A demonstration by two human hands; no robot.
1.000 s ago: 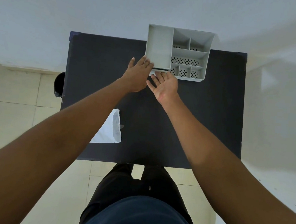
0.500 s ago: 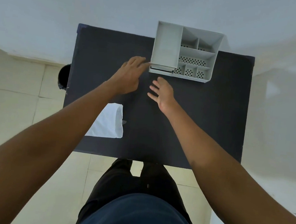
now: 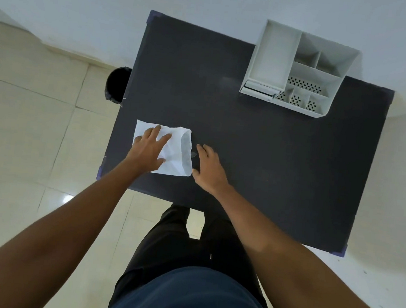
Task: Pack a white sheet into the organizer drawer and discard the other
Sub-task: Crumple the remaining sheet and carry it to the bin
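Observation:
A folded white sheet [image 3: 177,151] lies near the left front corner of the dark table [image 3: 259,147]. My left hand [image 3: 148,148] rests flat on the sheet's left part, fingers spread. My right hand [image 3: 208,166] sits on the table just right of the sheet, fingers apart, its fingertips at the sheet's right edge. The grey organizer [image 3: 299,71] stands at the table's far right, with its small drawer [image 3: 260,90] at the lower left front, a white edge showing in it.
A black bin [image 3: 115,84] stands on the tiled floor beside the table's left edge. A pale wall runs behind the table. My legs are at the table's front edge.
Both hands have pulled back from the organizer's drawer to the white sheet at the front left. The view has swung left, so the organizer now appears far right.

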